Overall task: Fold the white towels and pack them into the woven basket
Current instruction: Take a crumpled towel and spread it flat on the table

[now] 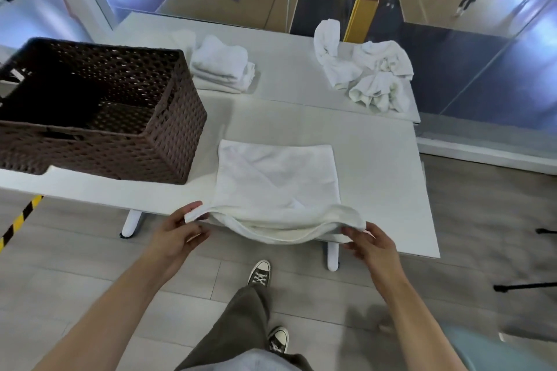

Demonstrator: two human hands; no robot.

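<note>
Both hands work the near edge of the white towel, which lies flat on the white table with that edge drooping past the table's front. Her or his left hand pinches the left corner between thumb and curled fingers. The cloth sags in a shallow curve across to the right hand, whose fingertips nip the right corner the same way. It looks like a fold is about to be made. To do it well, I would lift both corners together at one height, take out the sag, carry them to the far edge, match corner to corner, and then smooth the crease flat. Over at the left stands the woven basket, just beside the towel, with no towel showing inside. Behind it to the right sits a stack of folded towels, and far right a crumpled heap of towels waits.
</note>
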